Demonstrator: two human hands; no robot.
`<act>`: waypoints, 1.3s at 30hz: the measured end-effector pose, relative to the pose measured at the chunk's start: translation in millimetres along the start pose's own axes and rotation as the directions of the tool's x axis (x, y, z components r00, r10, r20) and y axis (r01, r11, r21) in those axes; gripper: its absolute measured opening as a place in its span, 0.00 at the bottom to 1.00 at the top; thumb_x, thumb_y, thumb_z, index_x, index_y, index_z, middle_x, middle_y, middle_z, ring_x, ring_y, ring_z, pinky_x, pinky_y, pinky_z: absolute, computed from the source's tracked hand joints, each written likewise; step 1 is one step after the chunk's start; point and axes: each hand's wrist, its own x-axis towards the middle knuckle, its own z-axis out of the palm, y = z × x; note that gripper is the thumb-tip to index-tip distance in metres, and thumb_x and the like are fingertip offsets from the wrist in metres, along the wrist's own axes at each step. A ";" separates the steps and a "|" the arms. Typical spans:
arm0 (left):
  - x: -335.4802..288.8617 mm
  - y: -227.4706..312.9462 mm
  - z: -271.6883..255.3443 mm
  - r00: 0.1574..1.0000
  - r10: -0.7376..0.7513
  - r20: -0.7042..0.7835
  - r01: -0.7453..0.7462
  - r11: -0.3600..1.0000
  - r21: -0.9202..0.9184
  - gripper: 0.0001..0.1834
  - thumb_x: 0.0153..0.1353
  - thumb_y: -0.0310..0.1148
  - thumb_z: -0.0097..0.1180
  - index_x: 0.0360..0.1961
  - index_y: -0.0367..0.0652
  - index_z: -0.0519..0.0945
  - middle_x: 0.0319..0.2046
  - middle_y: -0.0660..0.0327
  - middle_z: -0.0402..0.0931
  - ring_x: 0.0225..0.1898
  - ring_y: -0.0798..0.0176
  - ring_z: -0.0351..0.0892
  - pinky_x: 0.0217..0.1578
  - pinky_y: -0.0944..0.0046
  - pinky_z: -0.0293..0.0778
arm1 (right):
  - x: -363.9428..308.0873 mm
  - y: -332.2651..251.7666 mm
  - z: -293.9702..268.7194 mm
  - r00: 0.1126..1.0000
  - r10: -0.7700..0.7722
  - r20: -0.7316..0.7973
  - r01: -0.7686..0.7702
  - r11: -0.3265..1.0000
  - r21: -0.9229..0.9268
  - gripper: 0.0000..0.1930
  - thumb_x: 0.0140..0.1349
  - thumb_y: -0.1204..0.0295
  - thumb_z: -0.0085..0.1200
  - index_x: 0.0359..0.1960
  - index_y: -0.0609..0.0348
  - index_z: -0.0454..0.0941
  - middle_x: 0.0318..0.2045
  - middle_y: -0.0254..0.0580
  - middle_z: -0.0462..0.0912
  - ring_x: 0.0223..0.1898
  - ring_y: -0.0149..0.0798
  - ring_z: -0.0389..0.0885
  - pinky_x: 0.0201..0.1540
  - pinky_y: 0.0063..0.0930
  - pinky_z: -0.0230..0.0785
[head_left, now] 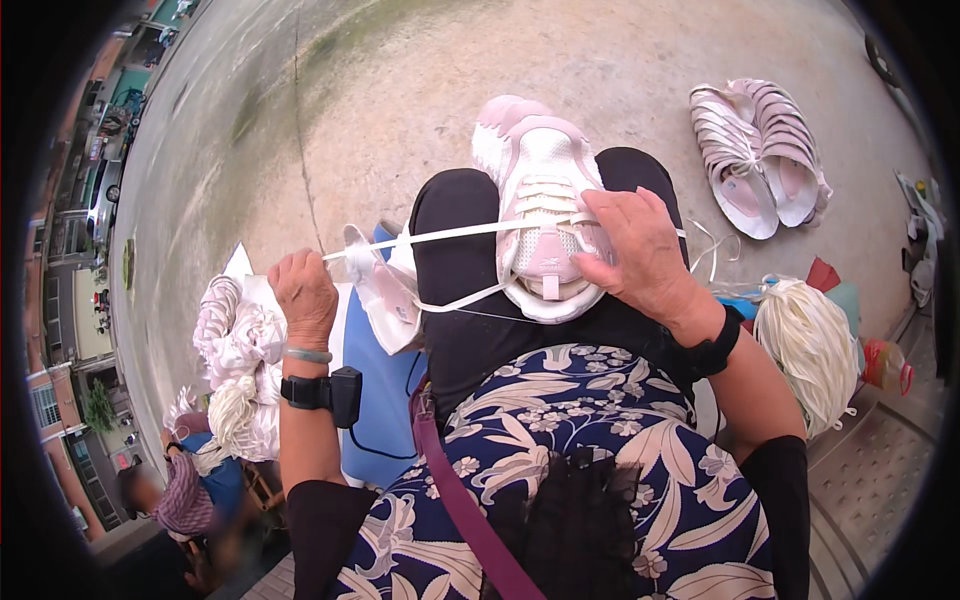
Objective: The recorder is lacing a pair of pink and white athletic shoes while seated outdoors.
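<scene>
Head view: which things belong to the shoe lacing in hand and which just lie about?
Likely the job's: pink-and-white shoe; white lace held by left hand; right hand at shoe; lace bundle; nested shoe uppers.
Likely incidental: plastic container; distant vehicle.

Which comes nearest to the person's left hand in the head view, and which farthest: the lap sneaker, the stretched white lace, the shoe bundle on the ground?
1. White lace: held in the left hand.
2. Lap sneaker: to its right.
3. Shoe bundle: farther right, on the ground.
</scene>
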 end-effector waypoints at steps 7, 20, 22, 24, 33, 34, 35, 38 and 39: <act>3.7 9.4 -11.7 1.000 0.007 -0.008 -0.007 0.997 -0.075 0.01 0.49 0.24 0.48 0.24 0.42 0.71 0.25 0.58 0.70 0.33 0.53 0.71 0.38 0.57 0.62 | -8.5 37.3 7.9 0.984 -0.176 -0.023 0.174 0.982 -0.066 0.26 0.43 0.63 0.61 0.46 0.58 0.73 0.42 0.45 0.76 0.46 0.45 0.74 0.57 0.46 0.60; 2.2 -4.6 -22.6 0.996 -0.085 -0.023 0.080 0.984 -0.161 0.03 0.57 0.26 0.49 0.28 0.41 0.74 0.27 0.57 0.73 0.35 0.52 0.73 0.38 0.56 0.64 | -30.1 28.3 4.4 0.996 0.078 -0.044 -0.063 0.957 0.283 0.16 0.48 0.67 0.64 0.38 0.59 0.77 0.25 0.40 0.77 0.25 0.40 0.74 0.31 0.31 0.66; 3.1 -11.5 -23.6 0.995 -0.104 0.001 0.103 0.983 -0.154 0.03 0.57 0.27 0.49 0.28 0.40 0.74 0.27 0.56 0.74 0.35 0.52 0.74 0.38 0.56 0.64 | -25.6 27.2 1.4 0.993 0.064 -0.098 -0.031 0.951 0.309 0.12 0.50 0.70 0.62 0.35 0.58 0.77 0.22 0.42 0.75 0.23 0.44 0.74 0.28 0.34 0.65; 4.5 -16.4 -21.6 0.995 -0.096 -0.026 0.091 0.985 -0.148 0.03 0.58 0.27 0.49 0.28 0.40 0.74 0.28 0.56 0.74 0.35 0.52 0.74 0.38 0.57 0.63 | -23.8 25.2 -8.8 0.987 0.049 -0.151 0.004 0.943 0.333 0.08 0.51 0.72 0.60 0.32 0.57 0.77 0.19 0.43 0.73 0.21 0.48 0.74 0.25 0.37 0.64; -0.2 -55.4 8.6 0.973 -0.161 0.164 0.181 0.978 -0.109 0.08 0.60 0.32 0.48 0.27 0.41 0.74 0.28 0.53 0.74 0.34 0.48 0.75 0.34 0.54 0.66 | -53.3 37.5 -49.0 0.992 -0.039 -0.118 0.035 0.999 -0.032 0.04 0.54 0.76 0.56 0.30 0.58 0.75 0.19 0.43 0.73 0.22 0.49 0.74 0.24 0.38 0.63; -5.3 -61.5 12.3 0.964 -0.173 0.201 0.203 0.970 -0.137 0.09 0.60 0.33 0.47 0.27 0.40 0.74 0.27 0.51 0.74 0.34 0.46 0.75 0.34 0.53 0.67 | -57.4 41.5 -48.2 0.994 -0.025 -0.103 0.020 0.999 -0.049 0.04 0.54 0.75 0.56 0.31 0.58 0.75 0.20 0.44 0.73 0.22 0.49 0.74 0.24 0.38 0.64; -10.0 -68.9 14.0 0.953 -0.184 0.239 0.226 0.960 -0.164 0.11 0.61 0.35 0.47 0.26 0.40 0.74 0.27 0.50 0.74 0.33 0.44 0.75 0.33 0.52 0.68 | -62.6 48.7 -49.2 0.994 -0.022 -0.105 0.017 0.999 -0.045 0.04 0.54 0.75 0.56 0.31 0.58 0.75 0.20 0.44 0.73 0.22 0.49 0.74 0.24 0.38 0.64; -20.1 -90.9 12.0 0.833 -0.332 0.442 0.463 0.856 -0.230 0.13 0.60 0.36 0.47 0.25 0.38 0.74 0.26 0.46 0.74 0.31 0.42 0.74 0.32 0.52 0.69 | -86.9 81.5 -62.8 0.993 0.040 -0.113 -0.054 0.990 -0.128 0.03 0.56 0.76 0.54 0.33 0.58 0.76 0.22 0.46 0.75 0.24 0.50 0.75 0.26 0.38 0.65; -39.2 -118.9 21.8 0.817 -0.361 0.451 0.514 0.809 -0.284 0.13 0.59 0.35 0.48 0.24 0.36 0.75 0.21 0.50 0.75 0.24 0.51 0.76 0.28 0.58 0.71 | -94.2 94.8 -67.8 0.989 0.063 -0.133 -0.082 0.986 -0.142 0.04 0.57 0.76 0.53 0.34 0.59 0.76 0.23 0.47 0.76 0.26 0.51 0.76 0.27 0.39 0.66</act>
